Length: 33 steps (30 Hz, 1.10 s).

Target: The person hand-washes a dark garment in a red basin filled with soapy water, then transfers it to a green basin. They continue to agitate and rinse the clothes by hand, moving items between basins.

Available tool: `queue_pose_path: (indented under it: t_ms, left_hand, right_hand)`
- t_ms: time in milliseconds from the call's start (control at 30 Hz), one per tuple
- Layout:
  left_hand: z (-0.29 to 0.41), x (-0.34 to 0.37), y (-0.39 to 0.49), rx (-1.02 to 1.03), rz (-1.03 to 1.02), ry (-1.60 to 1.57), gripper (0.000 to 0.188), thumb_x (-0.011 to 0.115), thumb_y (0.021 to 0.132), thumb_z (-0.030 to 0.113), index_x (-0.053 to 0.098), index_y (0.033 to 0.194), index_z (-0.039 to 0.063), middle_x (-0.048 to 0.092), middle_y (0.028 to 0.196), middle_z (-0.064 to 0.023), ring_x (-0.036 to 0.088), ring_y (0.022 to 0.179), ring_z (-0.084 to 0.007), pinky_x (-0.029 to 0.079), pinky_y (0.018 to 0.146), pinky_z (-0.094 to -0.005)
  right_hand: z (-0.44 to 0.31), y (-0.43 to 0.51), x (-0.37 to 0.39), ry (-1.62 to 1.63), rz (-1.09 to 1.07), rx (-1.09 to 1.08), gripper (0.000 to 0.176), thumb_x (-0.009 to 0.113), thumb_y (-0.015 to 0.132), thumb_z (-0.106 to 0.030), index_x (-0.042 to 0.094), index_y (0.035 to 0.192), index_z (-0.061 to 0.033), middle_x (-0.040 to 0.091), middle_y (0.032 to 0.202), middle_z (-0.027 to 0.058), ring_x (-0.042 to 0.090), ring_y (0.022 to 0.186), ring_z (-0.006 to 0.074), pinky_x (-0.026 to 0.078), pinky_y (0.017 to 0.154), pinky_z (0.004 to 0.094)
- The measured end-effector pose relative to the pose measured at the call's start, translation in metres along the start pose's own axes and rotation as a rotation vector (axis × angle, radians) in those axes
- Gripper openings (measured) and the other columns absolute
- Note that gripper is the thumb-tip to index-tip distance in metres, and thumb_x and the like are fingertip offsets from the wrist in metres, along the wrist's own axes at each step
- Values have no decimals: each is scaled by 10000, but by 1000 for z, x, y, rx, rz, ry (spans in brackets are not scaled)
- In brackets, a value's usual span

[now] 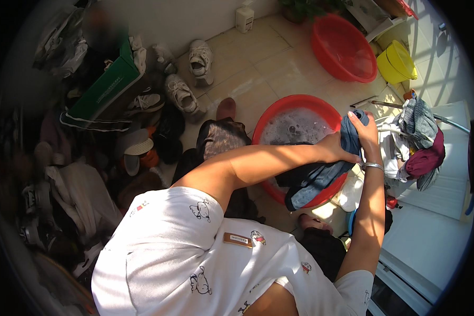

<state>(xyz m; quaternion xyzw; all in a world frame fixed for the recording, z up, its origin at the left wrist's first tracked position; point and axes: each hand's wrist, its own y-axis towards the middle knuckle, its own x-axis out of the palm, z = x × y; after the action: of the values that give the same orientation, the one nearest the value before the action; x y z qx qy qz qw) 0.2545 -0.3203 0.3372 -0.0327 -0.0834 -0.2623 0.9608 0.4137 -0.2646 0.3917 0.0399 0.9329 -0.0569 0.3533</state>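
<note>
Both of my hands grip a wet dark-blue denim garment (324, 178) over the right side of a red plastic basin (261, 132). My left hand (335, 148) is around its middle. My right hand (364, 128), with a silver bracelet at the wrist, holds the bunched upper end. The lower part of the cloth hangs across the basin's near rim. Foamy, greyish water (294, 125) fills the basin, with dark cloth partly in it. How much cloth lies under the foam is hidden.
A second red basin (341, 47) and a yellow bucket (397, 62) stand at the upper right. Piled clothes (414, 146) lie right of my hands. Sneakers (181, 94), a green box (106, 85) and a white bottle (245, 19) are at the left and top.
</note>
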Motion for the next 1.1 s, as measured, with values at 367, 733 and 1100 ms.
queue_pose_path:
  t_ms: [367,733,1100]
  left_hand:
    - [56,-17,-2,-180,-415,-587,602,787,790,170,508,1281,-38,651,1081,-112,677,963,-200,578,839,-342]
    - [51,-15,-7,-380,-422,-620,562,797,807,208,544,1251,-25,664,1063,-118,684,944,-216,563,839,-345]
    - [15,11,-16,-208,-171,-157,539,835,738,233,628,1156,-37,691,1112,-119,652,1050,-211,498,926,-340]
  right_hand:
    - [-3,13,-59,1048,-563,-259,1109,806,727,-587,291,1549,-49,299,1577,217,424,1389,291,384,1130,392]
    - [-67,-13,-62,455,-482,-187,370,823,739,-151,695,1065,-34,683,967,56,644,879,137,543,840,294]
    - [-37,-51,16,-196,150,-286,133,762,629,-209,707,740,-159,689,883,111,663,824,320,534,723,392]
